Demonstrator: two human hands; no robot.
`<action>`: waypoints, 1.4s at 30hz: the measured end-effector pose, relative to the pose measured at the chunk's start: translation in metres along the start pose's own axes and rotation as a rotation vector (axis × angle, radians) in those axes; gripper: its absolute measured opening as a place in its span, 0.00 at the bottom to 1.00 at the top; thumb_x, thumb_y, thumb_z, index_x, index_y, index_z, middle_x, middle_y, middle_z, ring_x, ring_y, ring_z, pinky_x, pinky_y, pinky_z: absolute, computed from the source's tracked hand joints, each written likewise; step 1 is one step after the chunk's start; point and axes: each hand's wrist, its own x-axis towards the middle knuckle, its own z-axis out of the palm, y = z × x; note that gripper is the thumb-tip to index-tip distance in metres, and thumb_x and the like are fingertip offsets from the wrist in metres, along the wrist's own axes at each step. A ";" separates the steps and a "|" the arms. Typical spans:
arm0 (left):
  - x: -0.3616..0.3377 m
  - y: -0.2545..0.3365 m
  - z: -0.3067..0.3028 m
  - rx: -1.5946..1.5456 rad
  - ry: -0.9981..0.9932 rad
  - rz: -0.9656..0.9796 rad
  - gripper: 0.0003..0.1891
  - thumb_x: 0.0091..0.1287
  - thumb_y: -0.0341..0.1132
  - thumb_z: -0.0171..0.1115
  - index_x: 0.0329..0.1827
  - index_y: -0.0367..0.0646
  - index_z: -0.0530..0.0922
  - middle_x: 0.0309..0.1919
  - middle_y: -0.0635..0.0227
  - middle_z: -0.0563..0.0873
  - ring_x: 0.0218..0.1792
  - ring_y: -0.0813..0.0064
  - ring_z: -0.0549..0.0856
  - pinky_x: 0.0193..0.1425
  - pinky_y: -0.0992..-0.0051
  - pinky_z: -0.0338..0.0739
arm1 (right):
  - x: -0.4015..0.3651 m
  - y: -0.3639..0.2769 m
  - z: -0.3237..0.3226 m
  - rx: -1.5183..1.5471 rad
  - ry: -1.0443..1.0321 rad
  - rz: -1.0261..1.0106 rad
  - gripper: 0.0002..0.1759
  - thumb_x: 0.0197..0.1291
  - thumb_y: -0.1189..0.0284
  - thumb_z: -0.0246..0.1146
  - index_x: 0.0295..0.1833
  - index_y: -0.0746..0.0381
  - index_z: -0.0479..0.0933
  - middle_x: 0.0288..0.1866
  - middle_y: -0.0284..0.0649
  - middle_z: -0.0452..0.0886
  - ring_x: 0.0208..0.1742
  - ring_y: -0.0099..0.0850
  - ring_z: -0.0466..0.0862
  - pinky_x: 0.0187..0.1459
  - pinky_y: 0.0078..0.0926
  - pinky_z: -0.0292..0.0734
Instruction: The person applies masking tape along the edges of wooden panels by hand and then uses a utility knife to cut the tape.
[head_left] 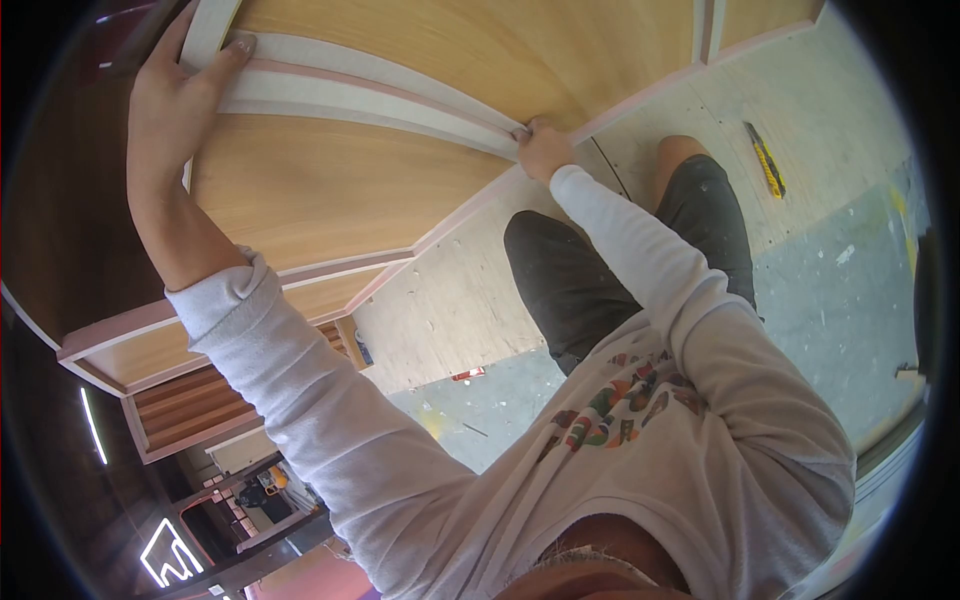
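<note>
Wooden panels (350, 190) with pale pink and white framing rise in front of me. A white strip (370, 100) runs across them between my two hands. At the upper left, my left hand (180, 110) is wrapped round the strip's end and the frame edge, thumb on the front face and fingers mostly hidden behind. My right hand (545, 152) is closed at the strip's other end, near the panel's bottom edge, with its fingertips pressed on the strip.
A yellow and black utility knife (765, 160) lies on the plywood floor (440, 300), right of my knees. A small red item (468, 374) lies near the blue-grey floor area (820, 290). Slatted wood (190, 408) and a lit sign (170, 553) show at the lower left.
</note>
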 end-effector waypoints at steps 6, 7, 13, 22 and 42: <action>0.001 -0.005 0.002 0.030 0.027 0.040 0.25 0.61 0.38 0.65 0.61 0.40 0.75 0.42 0.61 0.86 0.42 0.74 0.84 0.48 0.74 0.76 | -0.003 -0.006 -0.006 -0.001 -0.027 0.018 0.22 0.64 0.58 0.54 0.54 0.64 0.72 0.50 0.57 0.80 0.55 0.53 0.79 0.56 0.47 0.72; 0.001 -0.008 0.003 -0.017 0.018 0.023 0.25 0.60 0.38 0.65 0.62 0.40 0.75 0.42 0.61 0.86 0.42 0.74 0.84 0.48 0.74 0.76 | -0.002 -0.005 -0.005 -0.004 -0.024 0.012 0.22 0.64 0.59 0.54 0.55 0.64 0.71 0.51 0.57 0.80 0.55 0.53 0.78 0.56 0.47 0.72; -0.003 0.001 0.005 -0.053 0.060 -0.019 0.27 0.58 0.38 0.67 0.62 0.43 0.75 0.43 0.58 0.85 0.44 0.72 0.83 0.50 0.73 0.76 | -0.001 -0.004 -0.002 -0.022 -0.017 -0.005 0.23 0.65 0.58 0.52 0.56 0.65 0.69 0.50 0.59 0.79 0.55 0.54 0.78 0.56 0.47 0.72; -0.022 0.037 0.013 -0.213 0.218 0.028 0.29 0.57 0.26 0.62 0.63 0.29 0.69 0.43 0.56 0.84 0.42 0.75 0.82 0.48 0.76 0.75 | -0.010 0.004 0.007 0.032 0.028 -0.006 0.22 0.67 0.59 0.50 0.52 0.68 0.69 0.48 0.63 0.79 0.52 0.59 0.77 0.54 0.50 0.71; -0.027 0.048 0.012 -0.251 0.183 0.052 0.27 0.56 0.23 0.61 0.62 0.28 0.70 0.46 0.56 0.84 0.45 0.73 0.82 0.50 0.76 0.75 | 0.002 0.000 0.003 0.002 -0.031 -0.001 0.24 0.67 0.57 0.48 0.57 0.66 0.66 0.50 0.62 0.79 0.54 0.56 0.78 0.57 0.47 0.70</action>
